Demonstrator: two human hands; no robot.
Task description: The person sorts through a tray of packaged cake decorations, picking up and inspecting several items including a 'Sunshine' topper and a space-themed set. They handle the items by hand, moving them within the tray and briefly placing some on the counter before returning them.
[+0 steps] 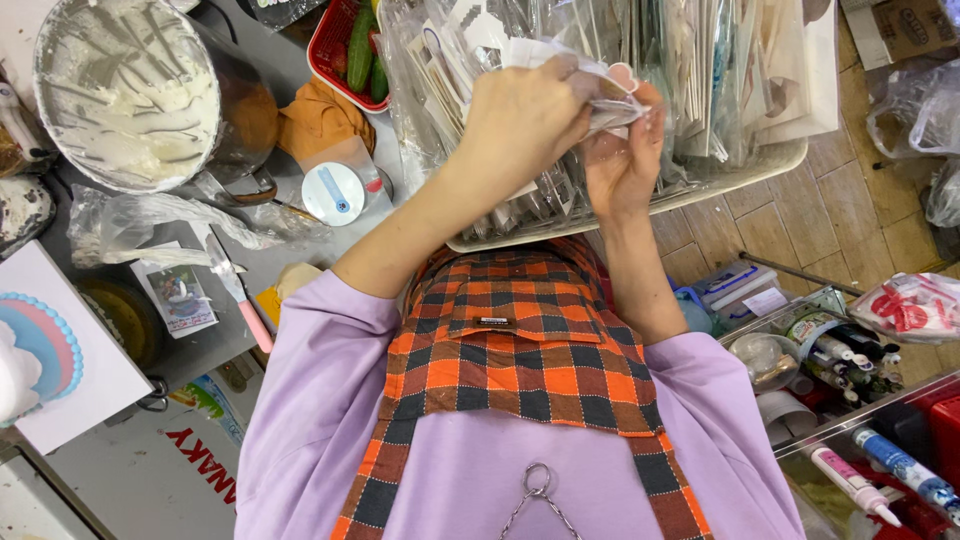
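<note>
Both my left hand (520,120) and right hand (622,150) pinch one small clear plastic packet (610,88) above the white tray (740,175) (still crammed with packets), hardly sorted.

Two hands working: left hand (520,120) and right hand (622,160), both pinching one clear plastic packet (608,95) over one white tray (740,172) that is holding too many upright packets to count. One metal mixing bowl (128,90) sitting at the worktop's far left corner. One red basket (335,50) carrying two cucumbers (362,45) at the far edge. One pink-handled spatula (240,290) and one round white lid (333,193) lying mid-worktop. One blue-trimmed cake (35,345) showing at the left edge.
</note>
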